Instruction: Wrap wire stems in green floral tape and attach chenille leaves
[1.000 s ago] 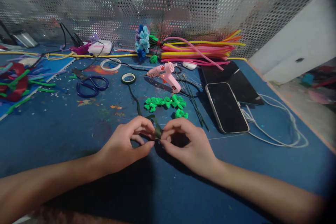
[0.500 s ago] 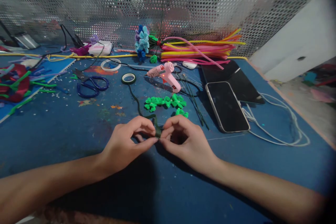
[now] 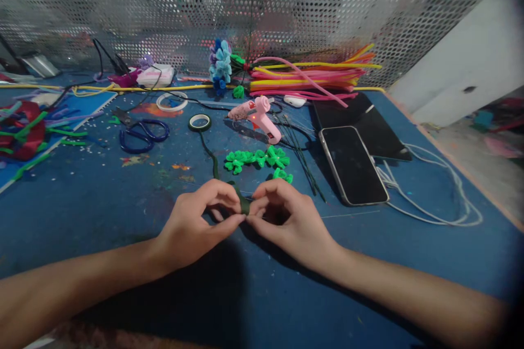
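Observation:
My left hand (image 3: 200, 223) and my right hand (image 3: 292, 223) meet fingertip to fingertip over the blue table, both closed in a pinch. Between them is dark green floral tape (image 3: 244, 205), pressed by the left thumb and fingers. The strip runs back in a loose curve to its roll (image 3: 199, 126). A thin wire (image 3: 352, 213) sticks out to the right from behind my right hand, whose fingertips pinch at the same spot; its held part is mostly hidden. Just beyond the hands lie green fuzzy pipe-cleaner flowers (image 3: 236, 162) and a smaller green piece (image 3: 282, 175).
A pink glue gun (image 3: 264, 120) lies behind the flowers, beside dark green stems (image 3: 303, 161). Blue-handled cutters (image 3: 143, 136) are left. A phone (image 3: 354, 166) and white cable (image 3: 462, 196) lie right. Pipe cleaners (image 3: 303, 79) and a blue flower bunch (image 3: 221, 62) line the back.
The tape between my fingertips has dropped from a raised fold to a flatter band slanting left. Both hands stay almost in place.

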Action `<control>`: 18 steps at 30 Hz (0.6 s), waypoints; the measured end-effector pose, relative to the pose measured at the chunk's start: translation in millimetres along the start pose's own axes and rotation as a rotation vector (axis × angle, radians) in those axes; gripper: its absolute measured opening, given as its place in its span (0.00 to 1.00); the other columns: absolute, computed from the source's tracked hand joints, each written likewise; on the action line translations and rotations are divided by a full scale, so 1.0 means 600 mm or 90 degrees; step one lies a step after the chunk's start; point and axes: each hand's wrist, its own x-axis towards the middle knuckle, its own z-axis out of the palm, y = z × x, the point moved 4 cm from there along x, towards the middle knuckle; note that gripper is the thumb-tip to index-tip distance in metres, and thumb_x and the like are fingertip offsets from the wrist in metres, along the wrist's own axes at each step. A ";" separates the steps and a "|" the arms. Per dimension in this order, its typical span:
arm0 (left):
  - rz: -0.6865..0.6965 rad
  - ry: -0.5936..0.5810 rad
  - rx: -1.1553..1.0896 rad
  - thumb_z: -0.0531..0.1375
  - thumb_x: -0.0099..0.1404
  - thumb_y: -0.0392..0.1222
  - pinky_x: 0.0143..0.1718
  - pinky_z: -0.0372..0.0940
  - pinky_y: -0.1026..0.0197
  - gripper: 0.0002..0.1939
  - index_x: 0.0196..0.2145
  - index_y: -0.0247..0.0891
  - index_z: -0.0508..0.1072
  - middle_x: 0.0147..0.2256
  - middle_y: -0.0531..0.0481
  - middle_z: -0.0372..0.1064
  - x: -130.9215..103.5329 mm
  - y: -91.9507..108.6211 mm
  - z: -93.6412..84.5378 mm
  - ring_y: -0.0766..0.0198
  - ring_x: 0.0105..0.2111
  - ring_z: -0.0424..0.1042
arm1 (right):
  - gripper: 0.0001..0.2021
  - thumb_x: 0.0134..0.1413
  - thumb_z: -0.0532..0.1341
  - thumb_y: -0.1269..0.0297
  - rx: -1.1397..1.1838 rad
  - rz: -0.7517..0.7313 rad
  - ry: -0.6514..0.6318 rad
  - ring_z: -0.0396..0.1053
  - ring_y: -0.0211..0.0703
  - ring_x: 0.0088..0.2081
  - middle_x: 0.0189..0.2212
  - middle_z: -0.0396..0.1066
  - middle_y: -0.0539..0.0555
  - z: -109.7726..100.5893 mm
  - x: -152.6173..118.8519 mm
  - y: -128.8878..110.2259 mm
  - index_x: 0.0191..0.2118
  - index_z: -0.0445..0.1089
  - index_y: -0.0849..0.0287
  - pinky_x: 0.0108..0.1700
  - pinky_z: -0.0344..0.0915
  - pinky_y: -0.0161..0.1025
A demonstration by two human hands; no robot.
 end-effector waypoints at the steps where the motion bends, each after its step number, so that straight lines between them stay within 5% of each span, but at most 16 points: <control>1: -0.022 0.003 -0.029 0.60 0.54 0.34 0.26 0.64 0.71 0.08 0.32 0.40 0.64 0.26 0.57 0.68 0.002 -0.002 -0.001 0.72 0.25 0.69 | 0.13 0.46 0.59 0.74 -0.038 -0.028 -0.002 0.68 0.31 0.26 0.26 0.70 0.45 -0.003 -0.001 -0.003 0.38 0.57 0.56 0.31 0.65 0.29; 9: -0.190 0.114 -0.279 0.63 0.50 0.36 0.24 0.64 0.69 0.16 0.32 0.39 0.58 0.22 0.57 0.69 0.037 -0.029 -0.045 0.67 0.24 0.71 | 0.05 0.56 0.53 0.69 -0.535 -0.278 0.006 0.70 0.38 0.26 0.27 0.73 0.50 -0.034 -0.002 -0.011 0.38 0.64 0.59 0.26 0.62 0.34; 18: -0.217 0.223 -0.381 0.64 0.47 0.34 0.25 0.64 0.68 0.18 0.31 0.38 0.57 0.21 0.55 0.70 0.063 -0.058 -0.089 0.69 0.23 0.70 | 0.06 0.57 0.53 0.72 -0.642 -0.391 0.083 0.71 0.37 0.25 0.26 0.74 0.52 -0.058 0.004 -0.018 0.32 0.67 0.61 0.25 0.61 0.34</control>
